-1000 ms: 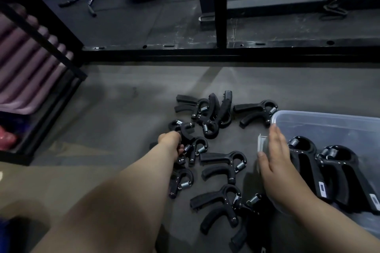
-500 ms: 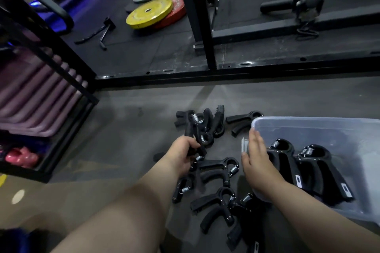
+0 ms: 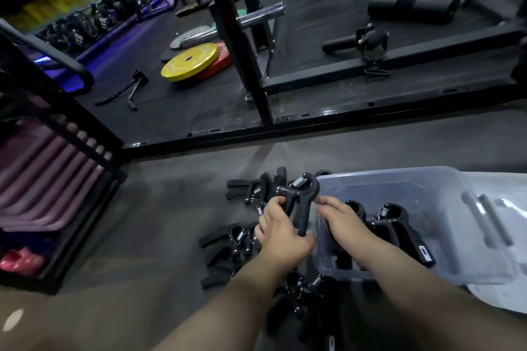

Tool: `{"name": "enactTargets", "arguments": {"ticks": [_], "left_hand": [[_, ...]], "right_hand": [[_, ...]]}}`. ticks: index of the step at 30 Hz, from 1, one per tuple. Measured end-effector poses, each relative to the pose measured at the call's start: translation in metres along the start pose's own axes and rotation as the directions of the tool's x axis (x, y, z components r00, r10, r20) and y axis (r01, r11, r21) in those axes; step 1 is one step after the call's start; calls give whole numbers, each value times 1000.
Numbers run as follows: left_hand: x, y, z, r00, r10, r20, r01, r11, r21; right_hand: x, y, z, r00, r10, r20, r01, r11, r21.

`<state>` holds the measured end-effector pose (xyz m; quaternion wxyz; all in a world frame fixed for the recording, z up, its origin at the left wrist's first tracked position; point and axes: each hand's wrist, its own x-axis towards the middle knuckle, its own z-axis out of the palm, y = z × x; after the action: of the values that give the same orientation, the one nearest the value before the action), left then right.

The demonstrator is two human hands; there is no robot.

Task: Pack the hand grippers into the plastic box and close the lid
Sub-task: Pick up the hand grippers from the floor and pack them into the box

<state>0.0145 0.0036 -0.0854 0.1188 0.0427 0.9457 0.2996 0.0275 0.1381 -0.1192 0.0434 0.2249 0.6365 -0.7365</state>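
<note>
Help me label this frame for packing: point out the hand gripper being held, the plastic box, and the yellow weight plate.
held hand gripper (image 3: 299, 199), head view, on its black handle.
plastic box (image 3: 445, 208), head view, on its inner far wall.
yellow weight plate (image 3: 196, 61), head view, on its flat face.

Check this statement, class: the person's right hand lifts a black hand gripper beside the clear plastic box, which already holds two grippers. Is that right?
One detail is wrong. The head view shows the left hand holding up the black hand gripper, not the right. The right hand is at the near-left rim of the clear plastic box. The rest stands: two grippers lie in the box.
</note>
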Motion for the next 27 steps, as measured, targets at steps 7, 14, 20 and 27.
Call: {"name": "enactTargets", "arguments": {"ticks": [7, 14, 20, 27], "left_hand": [[-24, 44, 21, 973, 72, 220, -26, 978, -205], [-21, 37, 56, 925, 250, 287, -198, 960, -197], [-11, 32, 74, 959, 268, 96, -270, 963, 19], [-9, 19, 93, 943, 324, 78, -333, 906, 261]], "right_hand": [[-6, -5, -34, 994, 16, -107, -7, 996, 84], [-10, 3, -88, 948, 4, -318, 0, 1000, 14], [-14, 23, -144, 838, 71, -541, -196, 964, -177], [1, 41, -154, 869, 70, -490, -286, 879, -381]]}}
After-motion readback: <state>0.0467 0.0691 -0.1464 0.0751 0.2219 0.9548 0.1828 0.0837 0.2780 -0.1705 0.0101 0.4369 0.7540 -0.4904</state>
